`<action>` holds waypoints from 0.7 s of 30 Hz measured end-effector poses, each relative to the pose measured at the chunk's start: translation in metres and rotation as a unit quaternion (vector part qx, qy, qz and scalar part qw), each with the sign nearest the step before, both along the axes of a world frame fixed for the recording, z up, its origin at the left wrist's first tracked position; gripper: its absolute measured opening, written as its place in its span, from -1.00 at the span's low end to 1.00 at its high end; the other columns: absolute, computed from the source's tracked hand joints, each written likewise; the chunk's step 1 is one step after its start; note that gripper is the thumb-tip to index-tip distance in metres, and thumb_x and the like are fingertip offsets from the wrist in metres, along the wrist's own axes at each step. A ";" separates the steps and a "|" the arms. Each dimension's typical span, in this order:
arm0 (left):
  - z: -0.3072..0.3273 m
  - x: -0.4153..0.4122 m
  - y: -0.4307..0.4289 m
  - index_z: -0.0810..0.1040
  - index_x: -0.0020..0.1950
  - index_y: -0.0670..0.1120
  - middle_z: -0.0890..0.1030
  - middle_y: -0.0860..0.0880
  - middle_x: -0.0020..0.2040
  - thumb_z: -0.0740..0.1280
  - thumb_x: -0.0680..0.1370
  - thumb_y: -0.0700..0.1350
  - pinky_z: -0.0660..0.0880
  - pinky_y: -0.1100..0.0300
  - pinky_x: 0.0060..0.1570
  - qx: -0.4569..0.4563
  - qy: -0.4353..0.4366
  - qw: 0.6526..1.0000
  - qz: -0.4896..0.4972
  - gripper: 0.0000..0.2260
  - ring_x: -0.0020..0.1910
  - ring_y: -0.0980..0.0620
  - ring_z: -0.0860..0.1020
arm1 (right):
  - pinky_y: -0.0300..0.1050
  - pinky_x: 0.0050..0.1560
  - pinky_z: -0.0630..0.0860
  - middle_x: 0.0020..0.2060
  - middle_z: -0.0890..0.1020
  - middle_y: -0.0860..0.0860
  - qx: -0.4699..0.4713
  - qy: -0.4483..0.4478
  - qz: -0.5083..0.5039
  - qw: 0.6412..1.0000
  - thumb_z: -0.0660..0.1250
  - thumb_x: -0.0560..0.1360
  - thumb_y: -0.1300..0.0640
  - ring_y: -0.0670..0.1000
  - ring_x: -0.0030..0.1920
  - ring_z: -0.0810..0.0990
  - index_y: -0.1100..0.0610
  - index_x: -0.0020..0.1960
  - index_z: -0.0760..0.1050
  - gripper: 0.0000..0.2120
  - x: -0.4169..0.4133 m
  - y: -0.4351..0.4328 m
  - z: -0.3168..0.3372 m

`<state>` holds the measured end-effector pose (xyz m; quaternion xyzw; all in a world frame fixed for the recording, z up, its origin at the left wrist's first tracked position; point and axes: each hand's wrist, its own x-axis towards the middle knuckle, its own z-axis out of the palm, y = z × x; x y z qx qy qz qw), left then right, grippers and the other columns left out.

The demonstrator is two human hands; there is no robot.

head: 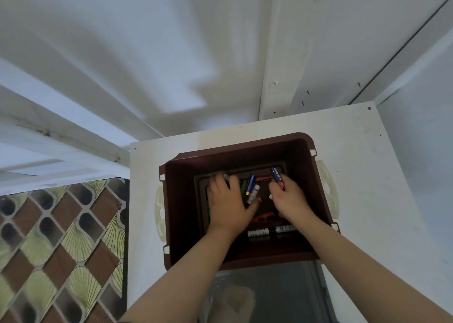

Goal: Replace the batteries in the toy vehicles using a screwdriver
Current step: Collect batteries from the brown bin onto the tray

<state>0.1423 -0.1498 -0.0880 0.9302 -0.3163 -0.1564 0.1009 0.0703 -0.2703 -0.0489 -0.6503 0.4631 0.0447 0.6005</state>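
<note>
Reaching both arms down into the dark brown bin (176, 200) on the white table (355, 163) at the lower centre of the frame, the person is working among loose batteries on the bin's floor. The right hand (290, 200) is pinching a blue battery (276, 175), fingers curled round its red end. The left hand (230, 200) is lying palm down over the clutter. Whether it is gripping anything I cannot tell, as its fingertips are blurring into something pale.

To my eye the danger is mixing. Spent and fresh cells seem to be sharing one bin, so a dead one could be going back into a toy. The pinch is also sitting at one end only, so the battery could be tipping out and dropping back.

The held battery's long axis is running from lower right to upper left, its blue end pointing toward the bin's far wall. Between the hands a second blue battery (250, 184) and a silvery one (253, 195) are pointing up the frame. Two black batteries (258, 232) are lying crosswise near the wrists. No toy vehicle or screwdriver is showing plainly.
</note>
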 end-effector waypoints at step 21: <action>-0.036 0.016 -0.038 0.26 0.43 -0.24 0.42 -0.29 0.29 0.17 0.32 0.31 0.19 -0.01 0.39 -0.129 0.001 0.946 -0.297 -0.16 0.30 -0.19 0.27 | -0.34 -0.46 0.27 -0.42 0.34 0.01 -0.031 -0.118 -0.063 0.991 0.13 0.56 0.32 -0.18 -0.50 0.30 0.18 -0.20 0.37 -0.82 0.003 -0.003 0.003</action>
